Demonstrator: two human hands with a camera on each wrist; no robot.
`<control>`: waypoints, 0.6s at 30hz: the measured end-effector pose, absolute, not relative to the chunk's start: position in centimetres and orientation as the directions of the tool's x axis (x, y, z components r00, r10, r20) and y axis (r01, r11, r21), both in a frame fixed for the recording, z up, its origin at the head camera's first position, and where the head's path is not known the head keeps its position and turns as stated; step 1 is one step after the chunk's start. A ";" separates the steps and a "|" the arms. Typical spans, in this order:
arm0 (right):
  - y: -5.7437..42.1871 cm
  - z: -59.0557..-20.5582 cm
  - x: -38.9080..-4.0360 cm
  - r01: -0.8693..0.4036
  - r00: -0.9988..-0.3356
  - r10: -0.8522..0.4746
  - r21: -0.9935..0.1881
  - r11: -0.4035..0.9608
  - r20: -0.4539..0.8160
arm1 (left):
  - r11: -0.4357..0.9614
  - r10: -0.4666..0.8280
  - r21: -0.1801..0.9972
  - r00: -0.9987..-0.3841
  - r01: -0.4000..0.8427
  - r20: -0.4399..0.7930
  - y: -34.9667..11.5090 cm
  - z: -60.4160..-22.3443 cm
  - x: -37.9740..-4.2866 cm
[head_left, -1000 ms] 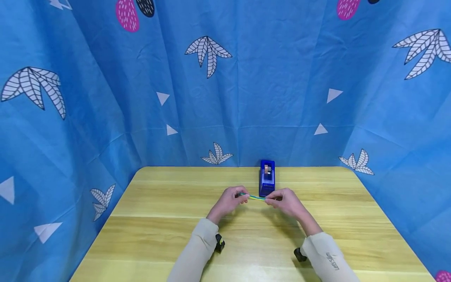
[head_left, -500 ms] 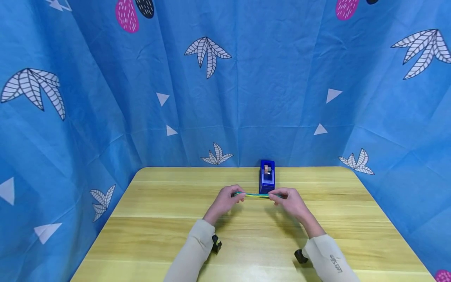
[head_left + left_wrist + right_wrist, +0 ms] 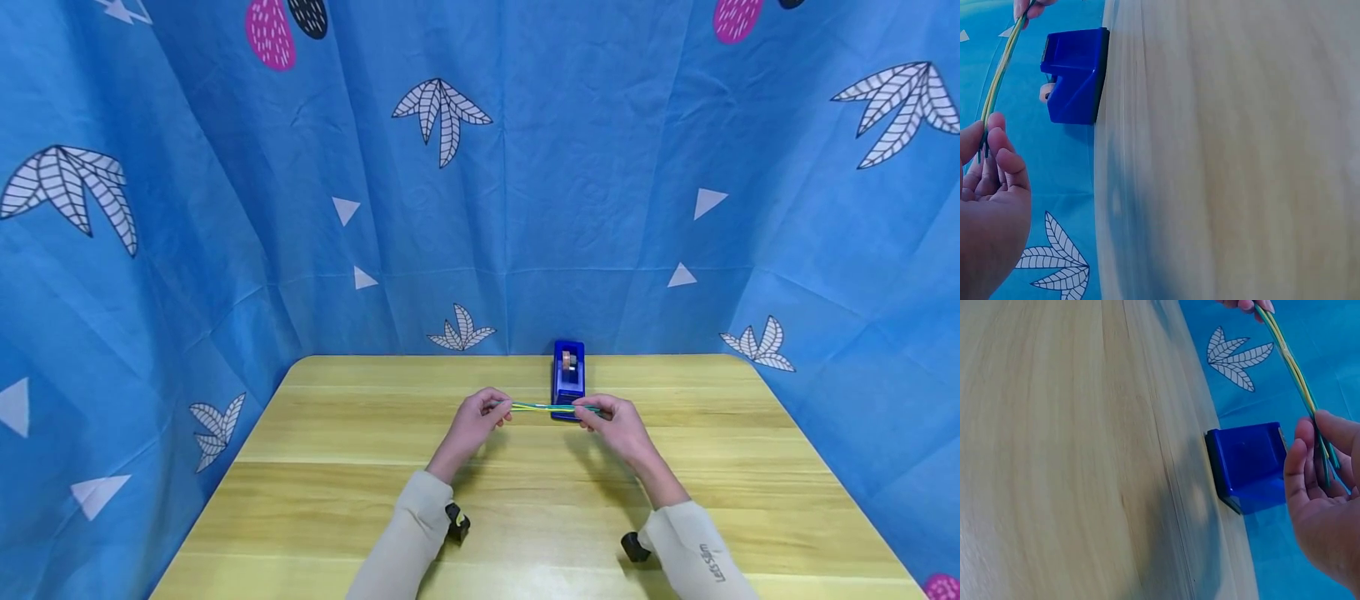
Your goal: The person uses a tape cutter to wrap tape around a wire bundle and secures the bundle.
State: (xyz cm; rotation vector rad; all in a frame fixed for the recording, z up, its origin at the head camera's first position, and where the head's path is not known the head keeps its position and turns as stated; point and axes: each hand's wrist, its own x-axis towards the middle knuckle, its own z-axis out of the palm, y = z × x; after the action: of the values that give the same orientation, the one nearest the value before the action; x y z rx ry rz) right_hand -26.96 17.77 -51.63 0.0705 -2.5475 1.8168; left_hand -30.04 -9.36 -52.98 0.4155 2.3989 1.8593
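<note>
A bundle of thin yellow and green wires (image 3: 542, 407) stretches level between both hands, above the table. My left hand (image 3: 471, 421) pinches one end between thumb and fingers; dark tips stick out below the grip in the left wrist view. At the other end, my right hand (image 3: 621, 425) pinches the bundle, and its loose ends fan out past the fingers in the right wrist view. Around the middle of the wires (image 3: 1288, 359) there seems to be a pale, shiny band. Just behind the bundle stands a blue tape dispenser (image 3: 567, 379) with a roll in it; neither hand touches it.
The wooden table (image 3: 360, 492) carries the dispenser near its back edge. A blue patterned curtain (image 3: 585, 167) hangs behind and along both sides. Black wrist cameras sit under both sleeves, close above the tabletop.
My left hand has moved left and slightly away from me, and the right hand a little right and away. More of the bundle shows between them. The dispenser has stayed put.
</note>
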 end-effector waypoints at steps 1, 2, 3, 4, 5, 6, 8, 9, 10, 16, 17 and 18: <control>17.7 -51.6 -27.0 -0.039 -0.999 -0.028 -0.948 0.317 0.032 | 0.222 0.257 0.962 -0.961 0.162 0.102 -9.4 -53.0 -30.0; 17.6 -51.7 -26.9 -0.036 -0.999 -0.026 -0.951 0.307 0.029 | 0.217 0.257 0.963 -0.961 0.160 0.101 -9.4 -53.0 -30.0; 17.6 -51.7 -26.9 -0.031 -0.999 -0.023 -0.954 0.298 0.026 | 0.213 0.255 0.965 -0.962 0.154 0.097 -9.4 -53.1 -30.0; 17.5 -51.7 -26.9 -0.027 -1.000 -0.019 -0.957 0.290 0.022 | 0.209 0.252 0.967 -0.963 0.147 0.091 -9.4 -53.2 -30.0; 17.4 -51.7 -26.9 -0.023 -1.000 -0.016 -0.959 0.284 0.019 | 0.205 0.250 0.968 -0.964 0.143 0.090 -9.4 -53.2 -30.0; 17.3 -51.7 -26.9 -0.020 -1.000 -0.014 -0.959 0.281 0.017 | 0.202 0.246 0.969 -0.965 0.140 0.088 -9.4 -53.3 -29.9; 17.2 -51.8 -26.9 -0.014 -1.000 -0.012 -0.961 0.276 0.011 | 0.196 0.238 0.971 -0.967 0.136 0.087 -9.4 -53.3 -29.8; 17.1 -51.8 -26.9 -0.012 -1.000 -0.009 -0.961 0.275 0.010 | 0.194 0.235 0.972 -0.968 0.133 0.085 -9.4 -53.3 -29.8; 17.1 -51.8 -26.8 -0.011 -1.000 -0.009 -0.961 0.275 0.009 | 0.191 0.234 0.973 -0.968 0.132 0.085 -9.4 -53.4 -29.8; 16.8 -51.7 -26.8 -0.012 -1.000 -0.011 -0.960 0.280 0.010 | 0.186 0.236 0.974 -0.968 0.131 0.085 -9.6 -53.4 -29.6; 16.7 -51.7 -26.8 -0.011 -1.000 -0.011 -0.961 0.278 0.008 | 0.187 0.235 0.974 -0.968 0.130 0.084 -9.7 -53.3 -29.6; 16.7 -51.7 -26.8 -0.010 -1.000 -0.012 -0.961 0.275 0.007 | 0.189 0.232 0.973 -0.969 0.128 0.083 -9.7 -53.3 -29.6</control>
State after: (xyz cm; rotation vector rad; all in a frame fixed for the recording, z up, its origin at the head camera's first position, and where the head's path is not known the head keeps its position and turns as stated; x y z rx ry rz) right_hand -26.80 16.69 -51.69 0.0208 -2.5096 1.8926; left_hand -29.60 -9.69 -53.27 0.3582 2.3573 1.9159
